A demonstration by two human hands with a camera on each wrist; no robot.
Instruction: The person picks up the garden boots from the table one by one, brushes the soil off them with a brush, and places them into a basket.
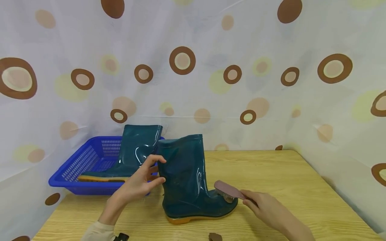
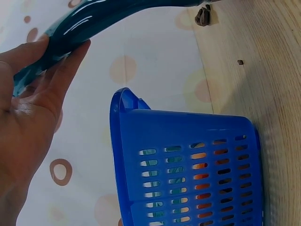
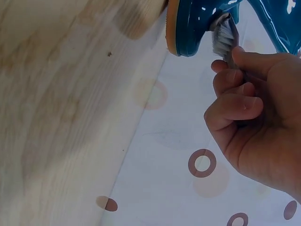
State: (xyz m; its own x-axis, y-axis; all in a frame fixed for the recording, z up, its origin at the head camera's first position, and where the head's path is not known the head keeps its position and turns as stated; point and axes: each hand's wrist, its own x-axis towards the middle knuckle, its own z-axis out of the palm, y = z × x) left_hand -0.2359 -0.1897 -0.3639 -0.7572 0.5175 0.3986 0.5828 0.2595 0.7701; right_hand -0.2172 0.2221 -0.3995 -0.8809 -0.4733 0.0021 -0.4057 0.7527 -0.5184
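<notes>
A shiny dark-green rubber boot (image 1: 185, 180) with a tan sole stands upright on the table, its toe to the right. My left hand (image 1: 135, 185) grips the back of its shaft; in the left wrist view the thumb and fingers (image 2: 70, 66) lie on either side of the rubber. My right hand (image 1: 266, 209) holds a brush (image 1: 228, 189) by its mauve handle. The brush's bristles (image 3: 223, 40) touch the top of the boot's toe. In the right wrist view the fingers curl round the handle, hiding much of it.
A blue plastic basket (image 1: 57, 180) stands behind at the left, with a second green boot (image 1: 140, 145) in it. A brown lump (image 1: 215, 237) lies at the table's near edge. Dark bits (image 2: 202, 17) show on the wood (image 1: 271, 174). A patterned curtain (image 1: 205, 90) surrounds the table.
</notes>
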